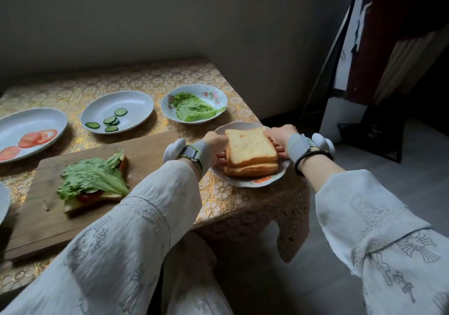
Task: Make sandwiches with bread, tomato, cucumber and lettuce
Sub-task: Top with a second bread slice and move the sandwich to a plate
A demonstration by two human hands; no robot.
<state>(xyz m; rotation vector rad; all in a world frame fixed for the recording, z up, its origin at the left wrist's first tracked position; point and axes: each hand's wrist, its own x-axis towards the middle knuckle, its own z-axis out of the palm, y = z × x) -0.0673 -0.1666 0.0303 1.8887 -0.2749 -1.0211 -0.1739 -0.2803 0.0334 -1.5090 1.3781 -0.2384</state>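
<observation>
Your left hand (213, 148): closed on the left side of the bread stack (251, 154).
Your right hand (281, 139): gripping its right side.
Bread: on a plate (252, 181), near right desk (218, 193) corner.

**No readable text**

No word, number, brand or label can be read anywhere in the view. Grey printed motifs are seen on the white sleeves (379, 249), but they are only figures and ornaments, and no letters can be made out in them. A floral pattern is carried by the gold tablecloth (218, 193), and small painted flowers are shown on the rim of the lettuce plate (213, 95); no writing is found on either. The wrist bands (192, 155) are seen without any legible marking.
</observation>
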